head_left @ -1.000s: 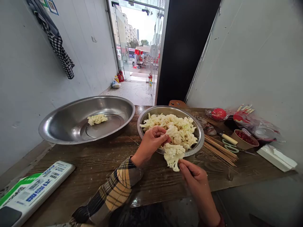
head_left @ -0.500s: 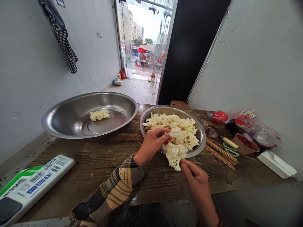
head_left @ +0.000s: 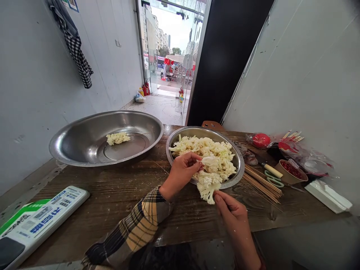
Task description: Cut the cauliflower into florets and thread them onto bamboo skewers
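Note:
My left hand (head_left: 183,169) is closed in a pinch on a pale cauliflower floret (head_left: 210,162), over the near side of a metal bowl (head_left: 241,165) heaped with cauliflower. Thumb and fingers of my right hand (head_left: 233,210) are pinched at the lower edge of a flat cauliflower piece (head_left: 207,189), in front of the bowl's rim. The floret and the flat piece are close together, and I cannot tell whether they are joined. Any stick between my right fingers is hidden.
A wide steel basin (head_left: 146,149) at left holds one cauliflower cluster (head_left: 118,138). Right of the bowl lie bamboo skewers (head_left: 261,183), green-handled scissors (head_left: 274,179), a wooden-handled knife (head_left: 272,169) and a tub of red contents (head_left: 291,170). A white boxed device (head_left: 53,213) is at front left.
Both hands stay in nearly the same place on the cauliflower. The floret at my left fingertips has turned slightly. The view has shifted a little.

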The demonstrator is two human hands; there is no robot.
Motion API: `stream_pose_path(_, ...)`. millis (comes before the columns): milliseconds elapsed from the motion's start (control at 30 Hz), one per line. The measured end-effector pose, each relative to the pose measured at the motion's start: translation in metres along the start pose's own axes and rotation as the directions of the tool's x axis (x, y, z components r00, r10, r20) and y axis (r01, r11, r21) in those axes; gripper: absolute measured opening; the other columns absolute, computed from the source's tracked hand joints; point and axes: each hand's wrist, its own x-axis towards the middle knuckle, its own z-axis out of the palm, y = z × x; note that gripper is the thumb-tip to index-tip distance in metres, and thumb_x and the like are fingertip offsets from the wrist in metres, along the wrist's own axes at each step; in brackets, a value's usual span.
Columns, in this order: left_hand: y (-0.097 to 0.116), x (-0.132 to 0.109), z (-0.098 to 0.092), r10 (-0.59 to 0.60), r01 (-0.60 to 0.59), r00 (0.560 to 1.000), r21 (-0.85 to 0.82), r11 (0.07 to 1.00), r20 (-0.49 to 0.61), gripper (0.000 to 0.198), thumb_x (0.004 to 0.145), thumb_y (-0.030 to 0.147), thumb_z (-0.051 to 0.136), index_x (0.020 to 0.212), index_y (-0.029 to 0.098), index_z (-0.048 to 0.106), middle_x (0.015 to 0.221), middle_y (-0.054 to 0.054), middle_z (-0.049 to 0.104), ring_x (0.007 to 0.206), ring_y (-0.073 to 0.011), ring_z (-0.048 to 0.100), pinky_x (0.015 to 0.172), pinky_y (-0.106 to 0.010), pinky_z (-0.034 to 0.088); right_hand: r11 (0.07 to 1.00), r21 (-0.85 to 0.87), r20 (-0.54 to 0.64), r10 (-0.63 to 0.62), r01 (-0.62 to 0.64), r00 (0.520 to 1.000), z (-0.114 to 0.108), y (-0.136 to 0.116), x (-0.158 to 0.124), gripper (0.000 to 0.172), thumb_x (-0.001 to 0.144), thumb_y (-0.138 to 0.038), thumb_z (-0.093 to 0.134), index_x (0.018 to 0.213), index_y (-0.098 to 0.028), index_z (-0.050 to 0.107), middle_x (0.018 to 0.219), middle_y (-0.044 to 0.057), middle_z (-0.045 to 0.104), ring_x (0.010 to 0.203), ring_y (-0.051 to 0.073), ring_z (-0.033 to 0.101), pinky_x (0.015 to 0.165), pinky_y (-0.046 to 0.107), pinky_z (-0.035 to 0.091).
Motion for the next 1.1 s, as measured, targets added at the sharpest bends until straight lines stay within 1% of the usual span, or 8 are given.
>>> stream_pose_path(100, -0.003, 0.0003, -0.0002, 0.036, -0.035, 0.999, 0.099, 0.994, -0.002, 0.014, 0.076, 0.027, 0.064, 0.083, 0.016, 0.063, 0.068, -0.001, 0.064, 0.065, -0.0139, 0.061, 0.055, -0.022, 0.043, 1.0, 0.013, 0.009, 0.016, -0.016, 1.0, 0.0003, -0.0009, 0.0005, 0.037, 0.074, -0.047, 0.066, 0.09, -0.015, 0.075, 0.05, -0.003, 0.045, 0.046, 0.008, 0.035, 0.043, 0.021, 0.03)
stream_pose_path(200, -0.0041, 0.0001, 0.0005, 0.054, -0.053, 0.999, 0.137, 0.989, -0.007, 0.012, 0.076, 0.026, 0.063, 0.083, 0.017, 0.064, 0.068, -0.001, 0.066, 0.066, -0.014, 0.062, 0.055, -0.022, 0.043, 0.999, 0.037, 0.014, 0.034, -0.034, 0.999, 0.0005, -0.0001, 0.0004, 0.037, 0.074, -0.047, 0.067, 0.09, -0.014, 0.075, 0.049, -0.004, 0.043, 0.045, 0.008, 0.033, 0.043, 0.021, 0.027)
stream_pose_path(333, -0.0023, -0.0003, 0.0025, 0.032, -0.03, 0.999, 0.077, 0.997, -0.027, 0.012, 0.074, 0.026, 0.064, 0.082, 0.016, 0.063, 0.066, -0.001, 0.066, 0.064, -0.0144, 0.063, 0.055, -0.022, 0.044, 0.996, 0.072, 0.029, 0.046, -0.048, 0.999, -0.0008, 0.0025, -0.0007, 0.037, 0.075, -0.047, 0.066, 0.091, -0.014, 0.074, 0.047, -0.005, 0.041, 0.043, 0.007, 0.031, 0.041, 0.02, 0.024)
stream_pose_path(433, -0.0001, -0.0004, 0.0035, 0.001, 0.0, 1.0, 0.012, 1.0, -0.026, 0.015, 0.074, 0.028, 0.065, 0.082, 0.016, 0.061, 0.066, -0.001, 0.067, 0.065, -0.0155, 0.065, 0.058, -0.024, 0.047, 0.998, 0.058, 0.035, 0.035, -0.037, 0.999, -0.0022, 0.0041, -0.0011, 0.037, 0.075, -0.046, 0.066, 0.091, -0.014, 0.074, 0.047, -0.005, 0.042, 0.043, 0.007, 0.032, 0.042, 0.02, 0.025)
stream_pose_path(533, 0.0014, -0.0006, 0.0039, -0.015, 0.015, 0.999, 0.003, 1.0, -0.032, 0.016, 0.074, 0.028, 0.066, 0.082, 0.016, 0.06, 0.067, -0.002, 0.067, 0.066, -0.0166, 0.067, 0.06, -0.025, 0.048, 0.998, 0.047, 0.03, 0.03, -0.031, 0.999, -0.0023, 0.0055, -0.0004, 0.037, 0.075, -0.047, 0.066, 0.09, -0.014, 0.074, 0.047, -0.005, 0.042, 0.043, 0.007, 0.032, 0.042, 0.021, 0.026)
stream_pose_path(733, 0.001, -0.0009, 0.0031, -0.005, 0.005, 1.0, -0.01, 1.0, -0.023, 0.015, 0.074, 0.028, 0.066, 0.081, 0.016, 0.06, 0.068, -0.002, 0.068, 0.067, -0.0165, 0.067, 0.061, -0.026, 0.049, 0.994, 0.082, 0.034, 0.073, -0.076, 0.997, -0.0008, 0.008, 0.0008, 0.039, 0.075, -0.047, 0.066, 0.093, -0.014, 0.074, 0.047, -0.004, 0.042, 0.044, 0.008, 0.032, 0.042, 0.021, 0.026)
stream_pose_path(933, -0.0057, -0.0013, 0.0017, 0.054, -0.051, 0.998, 0.081, 0.995, -0.028, 0.013, 0.074, 0.028, 0.066, 0.081, 0.018, 0.063, 0.069, -0.002, 0.067, 0.067, -0.0158, 0.064, 0.058, -0.024, 0.047, 0.996, 0.052, 0.006, 0.065, -0.065, 0.998, 0.001, 0.0035, -0.0017, 0.039, 0.074, -0.05, 0.065, 0.089, -0.015, 0.075, 0.047, -0.005, 0.038, 0.043, 0.007, 0.029, 0.04, 0.02, 0.023)
stream_pose_path(1100, -0.0077, -0.0019, 0.0005, 0.123, -0.115, 0.992, 0.223, 0.968, -0.021, 0.011, 0.075, 0.028, 0.064, 0.079, 0.018, 0.066, 0.071, -0.001, 0.065, 0.064, -0.0129, 0.059, 0.056, -0.022, 0.043, 0.998, 0.057, -0.011, 0.031, -0.03, 0.999, 0.0022, 0.0073, -0.0002, 0.037, 0.075, -0.048, 0.065, 0.089, -0.014, 0.075, 0.049, -0.004, 0.042, 0.045, 0.007, 0.031, 0.042, 0.02, 0.026)
